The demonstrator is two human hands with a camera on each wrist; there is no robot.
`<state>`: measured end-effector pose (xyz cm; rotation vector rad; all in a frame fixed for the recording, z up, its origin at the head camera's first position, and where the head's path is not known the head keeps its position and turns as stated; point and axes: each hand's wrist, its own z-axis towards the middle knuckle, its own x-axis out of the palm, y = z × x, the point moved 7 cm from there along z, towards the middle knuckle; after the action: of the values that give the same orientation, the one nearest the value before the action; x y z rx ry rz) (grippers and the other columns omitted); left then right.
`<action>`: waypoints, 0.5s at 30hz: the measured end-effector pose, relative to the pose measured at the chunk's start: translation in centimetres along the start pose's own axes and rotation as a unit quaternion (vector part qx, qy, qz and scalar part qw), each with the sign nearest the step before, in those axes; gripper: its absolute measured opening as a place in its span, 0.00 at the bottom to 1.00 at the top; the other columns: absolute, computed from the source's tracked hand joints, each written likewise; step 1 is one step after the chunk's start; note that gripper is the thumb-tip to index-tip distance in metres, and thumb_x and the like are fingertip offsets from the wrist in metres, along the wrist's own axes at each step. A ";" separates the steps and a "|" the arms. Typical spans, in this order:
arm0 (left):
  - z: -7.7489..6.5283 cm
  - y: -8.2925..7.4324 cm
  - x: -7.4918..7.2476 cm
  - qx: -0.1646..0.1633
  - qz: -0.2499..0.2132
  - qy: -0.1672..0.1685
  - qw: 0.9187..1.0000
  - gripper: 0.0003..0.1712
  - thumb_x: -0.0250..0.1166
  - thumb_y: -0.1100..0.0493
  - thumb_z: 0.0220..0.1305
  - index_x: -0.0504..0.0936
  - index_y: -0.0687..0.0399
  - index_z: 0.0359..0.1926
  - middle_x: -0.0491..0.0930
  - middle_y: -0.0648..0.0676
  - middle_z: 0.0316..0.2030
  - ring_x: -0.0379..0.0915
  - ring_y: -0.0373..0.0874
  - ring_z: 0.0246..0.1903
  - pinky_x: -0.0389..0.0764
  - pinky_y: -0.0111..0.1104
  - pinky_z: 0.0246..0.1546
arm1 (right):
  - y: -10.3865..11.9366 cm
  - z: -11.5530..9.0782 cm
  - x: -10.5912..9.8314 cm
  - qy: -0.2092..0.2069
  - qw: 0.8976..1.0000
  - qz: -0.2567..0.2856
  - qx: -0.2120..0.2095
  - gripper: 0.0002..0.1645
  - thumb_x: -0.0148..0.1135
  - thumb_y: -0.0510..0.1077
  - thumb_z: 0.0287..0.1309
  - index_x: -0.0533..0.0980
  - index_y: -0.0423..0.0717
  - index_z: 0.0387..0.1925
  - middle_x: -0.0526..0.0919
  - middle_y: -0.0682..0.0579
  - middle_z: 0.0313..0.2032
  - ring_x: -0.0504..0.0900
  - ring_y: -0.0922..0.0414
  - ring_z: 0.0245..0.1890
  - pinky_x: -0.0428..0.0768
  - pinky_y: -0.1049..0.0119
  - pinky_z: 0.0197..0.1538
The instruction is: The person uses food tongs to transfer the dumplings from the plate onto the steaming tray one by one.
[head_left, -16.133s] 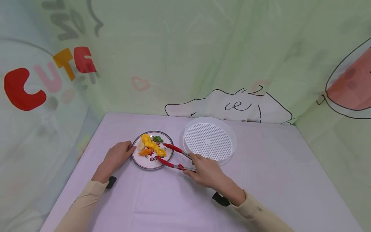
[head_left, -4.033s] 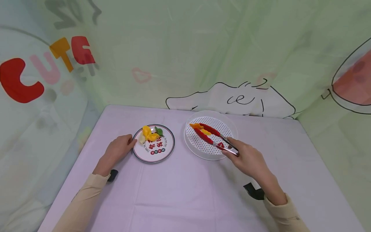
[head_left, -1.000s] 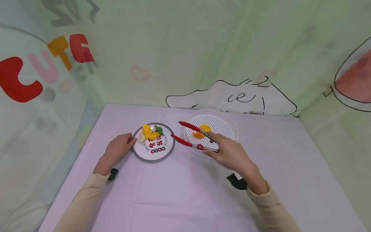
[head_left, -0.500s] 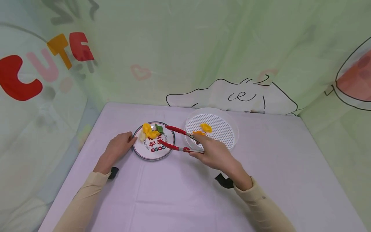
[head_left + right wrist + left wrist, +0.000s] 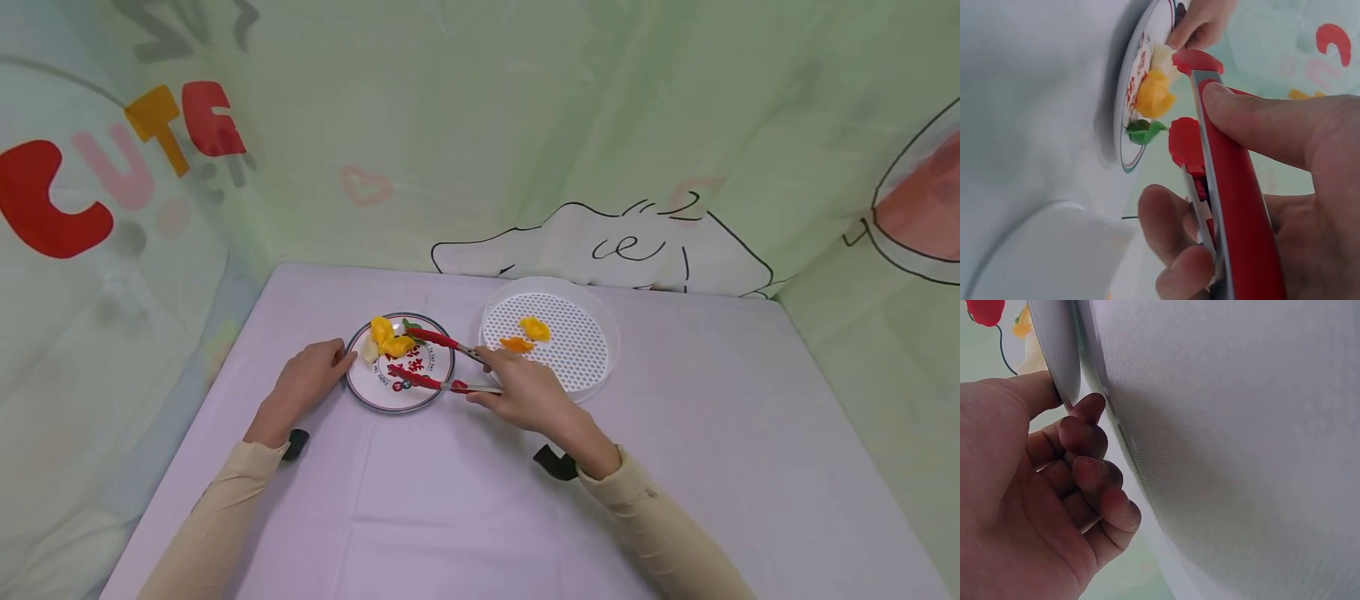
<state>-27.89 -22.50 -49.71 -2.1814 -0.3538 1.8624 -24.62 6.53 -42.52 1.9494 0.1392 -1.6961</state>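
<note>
Tongs (image 5: 422,381): right hand (image 5: 528,392) holding, tips apart over plate (image 5: 384,397).
Plate grip: left hand (image 5: 310,380), pinching rim.
Sieve (image 5: 573,354): two dumplings (image 5: 535,329).

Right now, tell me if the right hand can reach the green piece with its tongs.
Probably yes: the right hand holds the tongs with their arms spread over the plate, one tip apparently near the green piece, and nothing seems to lie between.

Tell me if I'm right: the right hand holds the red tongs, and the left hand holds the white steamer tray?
Not quite: the left hand holds the edge of the white plate instead, as the head view shows. The right hand does hold the red tongs.
</note>
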 end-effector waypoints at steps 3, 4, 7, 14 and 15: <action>0.2 0.1 0.0 -0.002 0.003 -0.003 1.000 0.17 0.54 0.46 0.65 0.71 0.56 0.31 0.68 0.52 0.20 0.65 0.44 0.22 0.64 0.31 0.21 | 0.1 0.3 0.3 -0.004 1.000 0.001 -0.005 0.41 0.65 0.62 0.47 0.65 0.55 0.61 0.81 0.55 0.45 0.75 0.59 0.39 0.73 0.67 0.33; 0.2 0.1 0.0 -0.001 0.004 -0.004 1.000 0.17 0.54 0.46 0.65 0.71 0.56 0.31 0.68 0.52 0.20 0.65 0.44 0.22 0.64 0.31 0.21 | 0.1 0.4 0.4 -0.004 1.000 -0.002 -0.005 0.41 0.65 0.62 0.47 0.65 0.55 0.62 0.80 0.55 0.45 0.75 0.59 0.39 0.74 0.66 0.34; 0.4 0.2 0.1 -0.001 0.004 -0.005 1.000 0.17 0.53 0.46 0.65 0.71 0.56 0.31 0.68 0.52 0.20 0.65 0.44 0.22 0.64 0.31 0.21 | 0.2 0.8 0.8 0.001 1.000 0.000 -0.002 0.41 0.64 0.62 0.48 0.64 0.55 0.63 0.80 0.54 0.46 0.76 0.58 0.41 0.74 0.64 0.36; 0.3 0.3 0.2 -0.002 0.002 0.002 1.000 0.18 0.53 0.46 0.65 0.71 0.56 0.32 0.69 0.52 0.20 0.65 0.44 0.22 0.64 0.31 0.21 | 0.1 1.6 1.7 0.020 1.000 0.002 0.018 0.43 0.64 0.62 0.48 0.62 0.57 0.64 0.79 0.54 0.49 0.76 0.57 0.43 0.75 0.63 0.38; 0.3 0.3 0.2 -0.003 0.002 0.003 1.000 0.18 0.53 0.46 0.65 0.71 0.56 0.32 0.69 0.52 0.20 0.65 0.44 0.22 0.64 0.31 0.21 | 0.2 1.6 1.8 0.021 1.000 0.003 0.018 0.43 0.64 0.62 0.48 0.62 0.57 0.64 0.79 0.54 0.49 0.76 0.57 0.43 0.75 0.63 0.37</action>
<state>-28.14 -22.69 -50.01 -2.1917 -0.3550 1.8589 -25.64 5.15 -44.25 2.0105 0.1202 -1.6653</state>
